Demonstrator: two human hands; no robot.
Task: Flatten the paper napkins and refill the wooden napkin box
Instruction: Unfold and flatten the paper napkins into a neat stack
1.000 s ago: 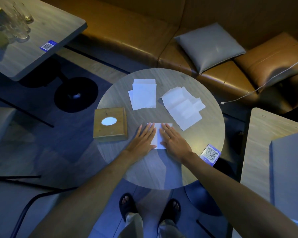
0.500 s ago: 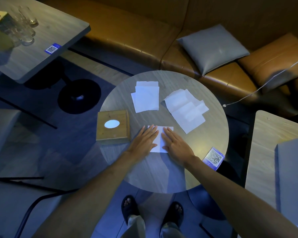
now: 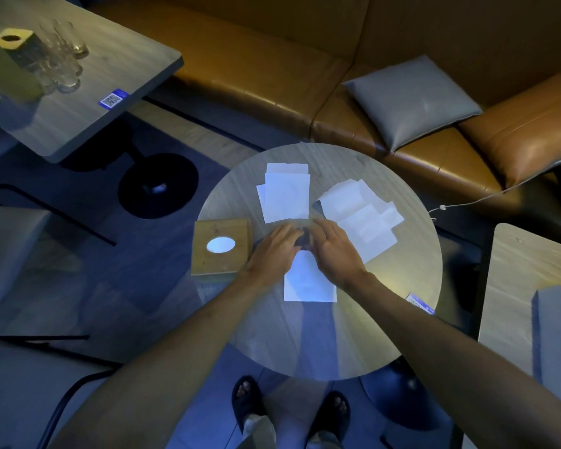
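Observation:
A white paper napkin (image 3: 308, 283) lies flat on the round table (image 3: 386, 319), near its middle. My left hand (image 3: 274, 252) and my right hand (image 3: 337, 251) rest side by side on the napkin's far part, fingers bent over its far edge. Motion blur hides whether they grip it. The wooden napkin box (image 3: 221, 246), with a white oval opening on top, sits at the table's left edge, just left of my left hand. A neat napkin stack (image 3: 285, 196) and a looser napkin pile (image 3: 360, 215) lie beyond my hands.
A blue QR sticker (image 3: 420, 303) sits at the table's right edge. A tan sofa (image 3: 272, 79) with a grey cushion (image 3: 412, 98) runs behind. Another table (image 3: 78, 102) with glasses stands at the far left, a third table (image 3: 518, 286) at the right.
Both hands slid away from me along the napkin to its far edge, and their fingers went from flat to bent. The napkin itself stayed in place.

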